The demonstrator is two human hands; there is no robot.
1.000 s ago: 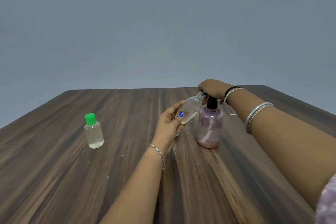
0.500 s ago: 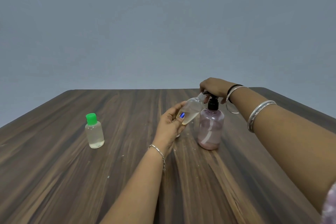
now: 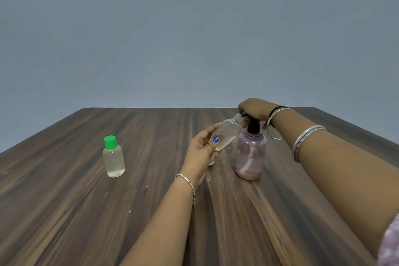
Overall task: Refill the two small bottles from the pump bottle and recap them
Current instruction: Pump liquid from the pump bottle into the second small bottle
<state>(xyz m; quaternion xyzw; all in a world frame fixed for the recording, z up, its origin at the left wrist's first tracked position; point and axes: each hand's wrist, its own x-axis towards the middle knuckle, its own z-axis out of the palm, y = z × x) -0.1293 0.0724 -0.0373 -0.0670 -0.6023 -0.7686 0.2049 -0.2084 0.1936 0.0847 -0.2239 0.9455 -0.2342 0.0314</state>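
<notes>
While the right hand (image 3: 251,109) presses down on the black pump head of the pump bottle (image 3: 250,153), which stands toward the counter's (image 3: 64,211) far right, the left hand (image 3: 203,149) grips an uncapped small bottle (image 3: 226,134), tilted with its mouth at the spout. The green-capped small bottle (image 3: 113,160) stands upright well apart, toward the left edge.

No legible text anywhere
</notes>
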